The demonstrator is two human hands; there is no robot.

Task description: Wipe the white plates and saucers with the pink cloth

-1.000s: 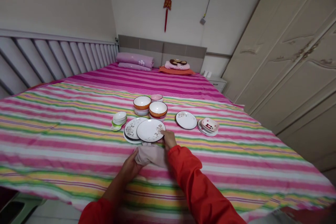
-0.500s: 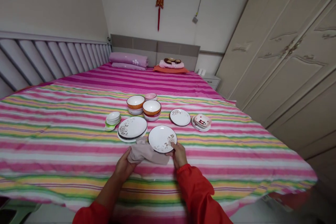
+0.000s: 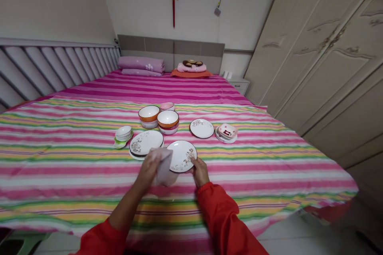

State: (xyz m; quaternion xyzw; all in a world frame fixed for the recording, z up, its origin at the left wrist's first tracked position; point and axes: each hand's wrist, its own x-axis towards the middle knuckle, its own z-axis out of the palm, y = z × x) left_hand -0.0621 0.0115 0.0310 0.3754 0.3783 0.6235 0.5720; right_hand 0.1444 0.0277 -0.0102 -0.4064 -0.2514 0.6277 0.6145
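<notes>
On the bedspread point(image 3: 74, 155), the right hand point(image 3: 200, 171) pinches the brittle plate point(image 3: 182, 154) by its rim; the left hand point(image 3: 149, 169) seemingly bunches a limp cloth point(image 3: 164, 167).

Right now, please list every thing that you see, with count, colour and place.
held plate: one, white with brown flowers, nearest the person
cloth: one, pale pink, on held plate's left rim
big plates: stack, white, left of held plate
small plate: one, white, right of bowls
bowls: two orange, one pink behind
small dishes: stack, white on green, far left
pink dishes: stack, far right
bedspread: one, striped pink, yellow, green
left hand: holds the cloth
right hand: fingers on held plate's rim
</notes>
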